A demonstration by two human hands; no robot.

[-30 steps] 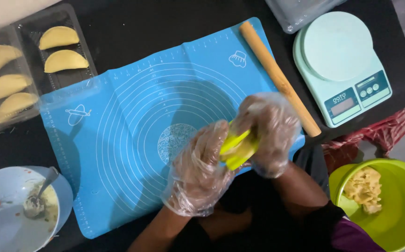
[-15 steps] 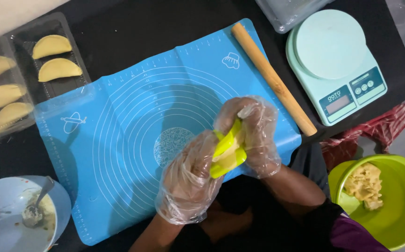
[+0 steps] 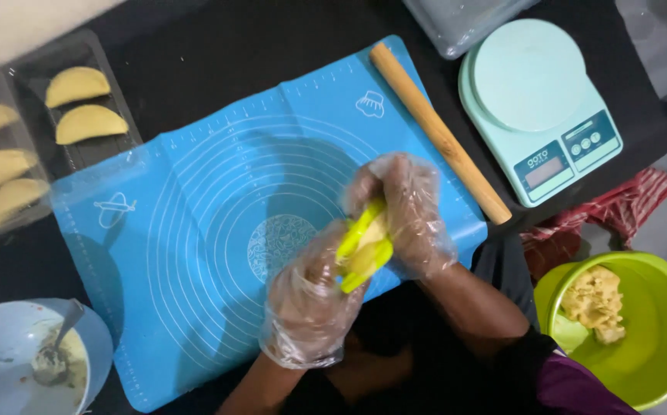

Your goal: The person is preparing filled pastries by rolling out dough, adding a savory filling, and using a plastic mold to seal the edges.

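Tilted further upright since half a second ago, yellow press [image 3: 364, 244] now angled over the near edge of the blue mat [image 3: 195, 230], pale dough showing between its halves. Clamped between both gloved hands, left hand [image 3: 306, 303] cupped beneath and right hand [image 3: 406, 211] curled over the top, squeezing the halves together. Finished pastries [image 3: 79, 104] parked in trays at far left, rolling pin [image 3: 437, 131] laid along the mat's right edge, within reach.

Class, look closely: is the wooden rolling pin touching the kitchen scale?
Apart. The head view shows a strip of dark table between the rolling pin and the scale.
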